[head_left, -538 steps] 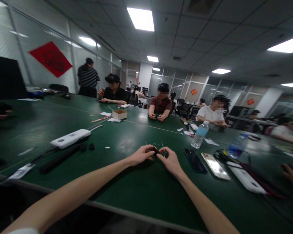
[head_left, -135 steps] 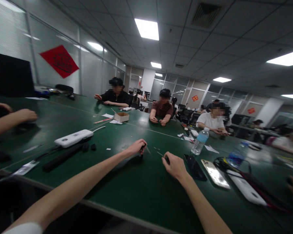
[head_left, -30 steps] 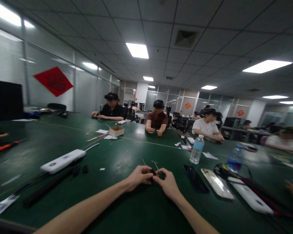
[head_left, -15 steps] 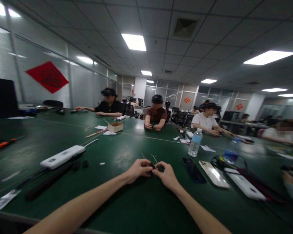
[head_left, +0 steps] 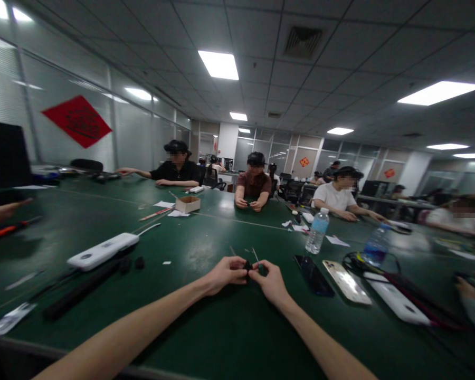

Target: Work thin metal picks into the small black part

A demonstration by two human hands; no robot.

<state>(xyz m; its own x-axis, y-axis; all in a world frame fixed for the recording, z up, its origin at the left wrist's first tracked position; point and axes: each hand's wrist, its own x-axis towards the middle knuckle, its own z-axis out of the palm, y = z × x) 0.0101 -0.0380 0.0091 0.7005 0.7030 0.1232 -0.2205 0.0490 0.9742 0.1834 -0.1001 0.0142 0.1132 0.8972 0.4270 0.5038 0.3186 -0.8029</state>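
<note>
Right now my left hand [head_left: 225, 276] and right hand [head_left: 269, 279] meet over the green worktop [head_left: 206, 322], fingers [head_left: 236, 262] pinched narrow on a small black part [head_left: 247, 266], two thin pins [head_left: 255, 255] poking beyond; it's in hand, not set down.

**Change from the earlier views.** The left hand [head_left: 225, 275] and right hand [head_left: 271, 282], apart in the earlier view, now meet at a small black part [head_left: 247, 265]. The view has tilted upward, showing more ceiling [head_left: 340, 53]. The co-worker in a black shirt [head_left: 176, 171] now stretches one arm along the table [head_left: 229, 322]. An orange-handled screwdriver [head_left: 8, 230] has entered at far left.
</note>
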